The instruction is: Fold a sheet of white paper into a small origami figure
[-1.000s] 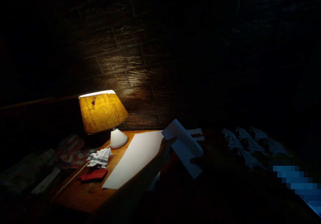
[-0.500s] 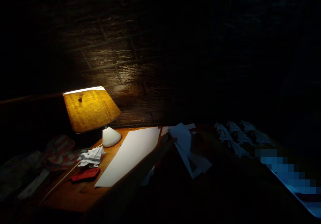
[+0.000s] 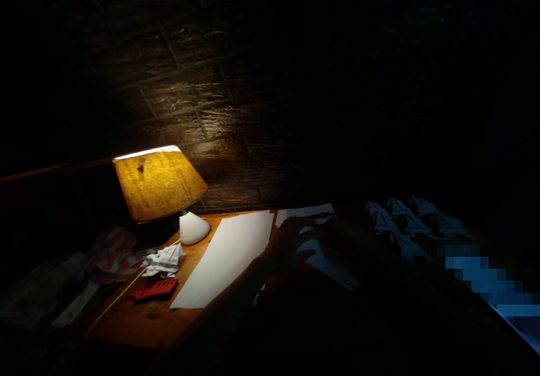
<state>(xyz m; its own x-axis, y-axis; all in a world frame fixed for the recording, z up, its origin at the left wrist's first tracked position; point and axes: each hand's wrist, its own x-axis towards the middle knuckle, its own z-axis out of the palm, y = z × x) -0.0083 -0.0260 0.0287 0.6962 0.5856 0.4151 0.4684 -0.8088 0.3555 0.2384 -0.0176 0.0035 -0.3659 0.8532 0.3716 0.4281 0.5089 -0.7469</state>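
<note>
A folded piece of white paper (image 3: 323,261) is in front of me, partly covered by my hands. My left hand (image 3: 293,241) curls over its left side, with the thumb below and the fingers above, gripping it. At the paper's right side my right hand (image 3: 337,241) lies in deep shadow, and its fingers cannot be made out. Just left of my left hand, a large white sheet (image 3: 228,261) lies flat on the wooden table (image 3: 139,325). Behind my hands are more white papers (image 3: 291,213), with a small dark red thing (image 3: 324,215) on them.
A lit lamp (image 3: 194,229) with a yellow shade stands at the left. Near it lie a folded paper figure (image 3: 162,261), a red object (image 3: 155,290), a cord and crumpled cloth (image 3: 112,258). Several folded paper figures (image 3: 413,224) sit at the right, beyond them a bluish glowing surface (image 3: 512,322).
The folded paper was held up and tilted between my hands; now it is lower and flatter. My left hand has moved right and over it. The view has shifted slightly.
</note>
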